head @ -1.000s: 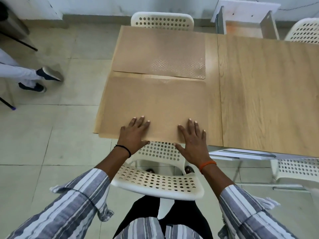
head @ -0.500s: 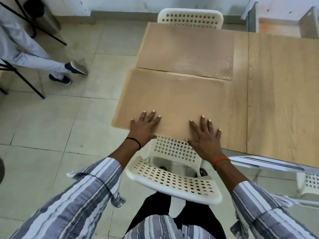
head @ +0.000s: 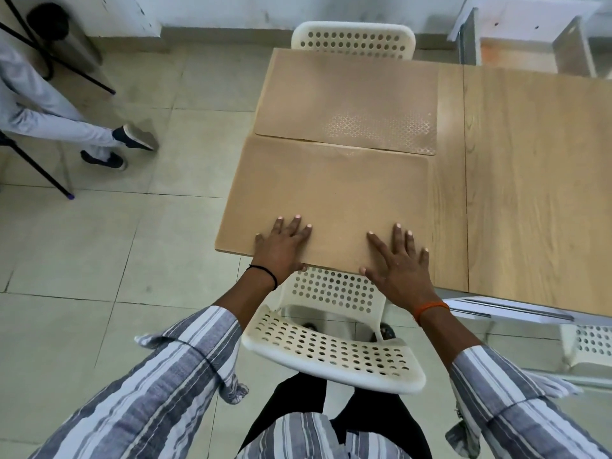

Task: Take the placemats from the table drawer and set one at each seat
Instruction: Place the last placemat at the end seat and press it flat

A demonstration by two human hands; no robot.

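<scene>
Both hands have slid a little farther apart along the near mat's (head: 331, 193) front edge since a moment ago, and the mat sits squarer to the table (head: 530, 180) corner. Left hand (head: 281, 250) lies flat, fingers spread, pressing the mat's near-left part. Right hand (head: 399, 263) lies flat and spread on its near-right corner, thumb over the table edge. Beyond the fingertips a second mat (head: 347, 94) lies touching the first, before the far chair (head: 354, 38). Under the wrists stands a white chair (head: 331, 352). Off to the right, the drawer (head: 510, 311) juts open; its contents are hidden.
</scene>
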